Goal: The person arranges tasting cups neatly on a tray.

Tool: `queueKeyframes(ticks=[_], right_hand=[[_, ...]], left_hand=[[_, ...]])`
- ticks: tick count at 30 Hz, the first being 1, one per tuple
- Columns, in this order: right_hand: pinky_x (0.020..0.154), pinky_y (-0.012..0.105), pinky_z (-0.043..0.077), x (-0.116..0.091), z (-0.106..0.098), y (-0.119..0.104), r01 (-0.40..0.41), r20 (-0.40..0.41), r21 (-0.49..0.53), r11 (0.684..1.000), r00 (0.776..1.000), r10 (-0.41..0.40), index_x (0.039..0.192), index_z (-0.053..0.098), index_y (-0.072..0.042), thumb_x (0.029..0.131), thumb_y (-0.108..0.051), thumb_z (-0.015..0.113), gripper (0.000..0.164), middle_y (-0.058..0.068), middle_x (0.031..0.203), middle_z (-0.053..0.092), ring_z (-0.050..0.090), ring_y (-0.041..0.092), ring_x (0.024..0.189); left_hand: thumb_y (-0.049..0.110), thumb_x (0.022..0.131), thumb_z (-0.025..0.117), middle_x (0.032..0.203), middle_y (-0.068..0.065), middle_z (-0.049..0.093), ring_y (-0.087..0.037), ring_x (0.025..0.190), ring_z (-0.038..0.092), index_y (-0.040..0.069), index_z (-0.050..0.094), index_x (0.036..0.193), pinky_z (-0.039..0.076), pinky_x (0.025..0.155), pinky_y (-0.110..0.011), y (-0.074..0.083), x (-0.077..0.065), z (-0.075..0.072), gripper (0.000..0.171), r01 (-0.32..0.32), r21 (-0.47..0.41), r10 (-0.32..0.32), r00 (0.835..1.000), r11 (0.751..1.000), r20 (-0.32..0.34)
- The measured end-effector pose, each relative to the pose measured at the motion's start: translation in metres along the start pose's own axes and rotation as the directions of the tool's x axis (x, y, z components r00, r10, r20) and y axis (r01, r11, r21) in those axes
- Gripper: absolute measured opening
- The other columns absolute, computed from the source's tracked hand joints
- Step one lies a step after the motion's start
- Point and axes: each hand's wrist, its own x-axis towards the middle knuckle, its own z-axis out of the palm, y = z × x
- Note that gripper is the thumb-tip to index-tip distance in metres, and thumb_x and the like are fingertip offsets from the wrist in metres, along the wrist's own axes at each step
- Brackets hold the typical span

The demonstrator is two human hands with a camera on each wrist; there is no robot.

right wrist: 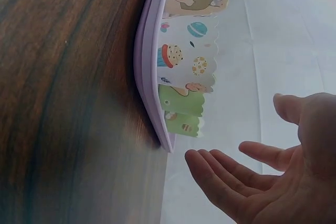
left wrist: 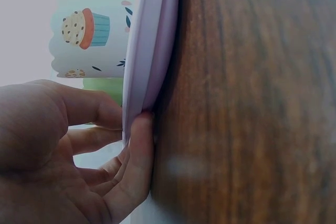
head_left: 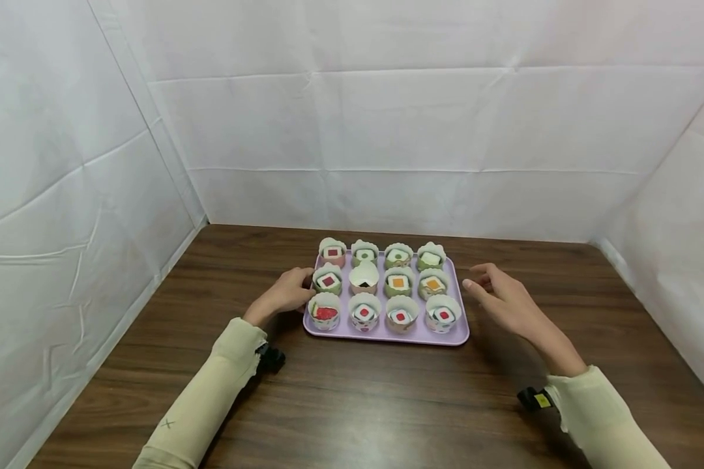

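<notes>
A lavender tray [head_left: 381,337] lies on the table, carrying several paper baking cups in three rows. Small white pieces with red, orange or green centres sit in most cups; a front left cup [head_left: 324,312] holds something red. My left hand [head_left: 281,294] grips the tray's left edge. The left wrist view shows its fingers [left wrist: 140,140] curled at the rim, some above and one beneath. Off the tray's right edge, my right hand [head_left: 504,303] hovers with relaxed fingers, holding nothing. In the right wrist view a gap separates that hand [right wrist: 273,182] from the tray rim [right wrist: 152,77].
The dark wooden table [head_left: 352,404] extends in front of the tray and to both sides. White cloth [head_left: 410,124] hangs behind it, with more cloth at left and right. A black wrist device [head_left: 270,358] sits at the left sleeve, another [head_left: 534,398] at the right.
</notes>
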Motion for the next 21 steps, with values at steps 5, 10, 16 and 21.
queueKeyframes(ticks=[5, 10, 16, 21], right_hand=[[0.076, 0.040, 0.060, -0.0015, -0.0022, -0.0010, -0.019, 0.014, 0.048, 0.999, 1.000, 0.018, 0.149, 0.038, 0.000, 0.108, -0.045, 0.047, 0.062, 0.026, 0.121, 0.065, 0.072, 0.033, 0.096], [0.076, 0.040, 0.060, -0.0018, -0.0070, -0.0024, -0.016, -0.001, 0.053, 0.998, 1.000, 0.016, 0.151, 0.035, 0.001, 0.109, -0.043, 0.048, 0.063, 0.028, 0.123, 0.065, 0.072, 0.035, 0.098], [0.079, 0.041, 0.060, -0.0020, -0.0064, -0.0013, -0.009, 0.003, 0.047, 0.999, 1.000, 0.009, 0.151, 0.036, 0.001, 0.108, -0.042, 0.049, 0.062, 0.028, 0.124, 0.065, 0.069, 0.037, 0.107], [0.079, 0.042, 0.060, -0.0030, -0.0048, -0.0001, -0.001, -0.008, 0.040, 0.999, 1.000, 0.001, 0.150, 0.036, 0.001, 0.108, -0.041, 0.050, 0.061, 0.027, 0.124, 0.065, 0.068, 0.037, 0.109]], left_hand=[[0.007, 0.099, 0.056, 0.110, -0.021, 0.059, -0.026, 0.091, 0.063, -0.001, 0.061, 0.126, 0.062, 0.063, -0.030, 0.0004, 0.0002, 0.0001, 0.028, 0.007, -0.021, -0.007, 1.000, 1.000, 0.007], [0.007, 0.099, 0.056, 0.114, -0.022, 0.058, -0.027, 0.093, 0.063, -0.001, 0.059, 0.131, 0.062, 0.064, -0.031, 0.0029, 0.0021, -0.0014, 0.033, 0.007, -0.025, -0.007, 1.000, 1.000, 0.008], [0.007, 0.100, 0.057, 0.114, -0.022, 0.057, -0.027, 0.094, 0.063, -0.001, 0.059, 0.132, 0.062, 0.063, -0.029, 0.0016, 0.0010, -0.0006, 0.033, 0.032, -0.012, -0.031, 0.999, 0.999, 0.014], [0.006, 0.099, 0.056, 0.115, -0.022, 0.056, -0.028, 0.096, 0.062, -0.001, 0.059, 0.131, 0.062, 0.064, -0.030, 0.0000, 0.0013, 0.0013, 0.033, 0.029, -0.010, -0.028, 1.000, 1.000, 0.011]])
